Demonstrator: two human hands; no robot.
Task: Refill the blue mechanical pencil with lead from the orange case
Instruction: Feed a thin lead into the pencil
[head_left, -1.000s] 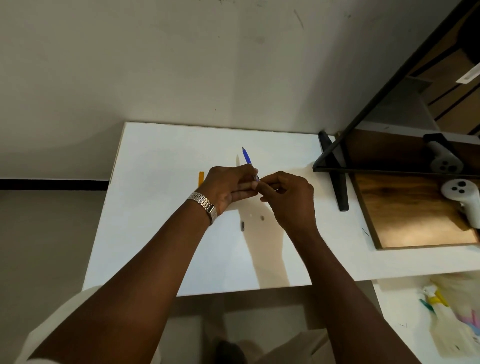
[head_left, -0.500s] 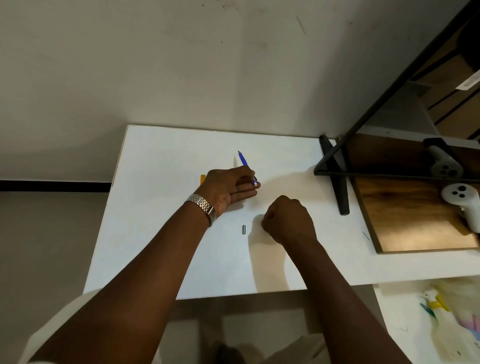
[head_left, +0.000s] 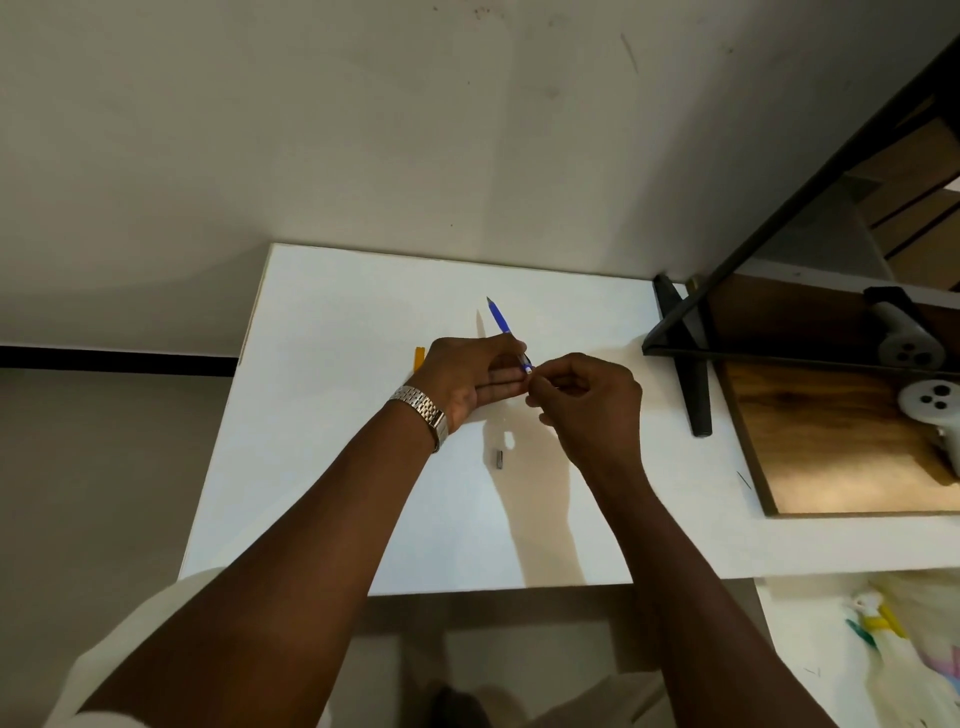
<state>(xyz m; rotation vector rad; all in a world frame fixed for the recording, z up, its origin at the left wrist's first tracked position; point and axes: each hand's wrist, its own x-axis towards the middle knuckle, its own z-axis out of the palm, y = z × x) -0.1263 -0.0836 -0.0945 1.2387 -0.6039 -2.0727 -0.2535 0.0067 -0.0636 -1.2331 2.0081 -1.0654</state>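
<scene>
Up from the table comes the right hand (head_left: 587, 400): half a second ago it was a fist resting low on the white table (head_left: 332, 415), and now it is raised and pressed close to the left hand (head_left: 467, 376). Its thumb and first finger are pinched together right at the white back end of the blue mechanical pencil (head_left: 501, 325). Something tiny may be in that pinch, but it is too small to see, so I cannot tell what it holds.

The left hand has stayed in about the same place. It is wrapped around the lower part of the pencil, with the fingers curled shut on it. The pencil tilts up and away, with its sharp tip pointing toward the far side of the table. A silver watch (head_left: 423, 408) sits on the left wrist.

The orange case (head_left: 418, 357) lies on the table just behind the left hand, and only a small piece of it peeks out. A little dark metal piece (head_left: 499, 459) lies on the table near the hands, below them, and it touches neither hand. A black stand (head_left: 685, 358) sits off to the right, by a wooden board (head_left: 831, 441).
</scene>
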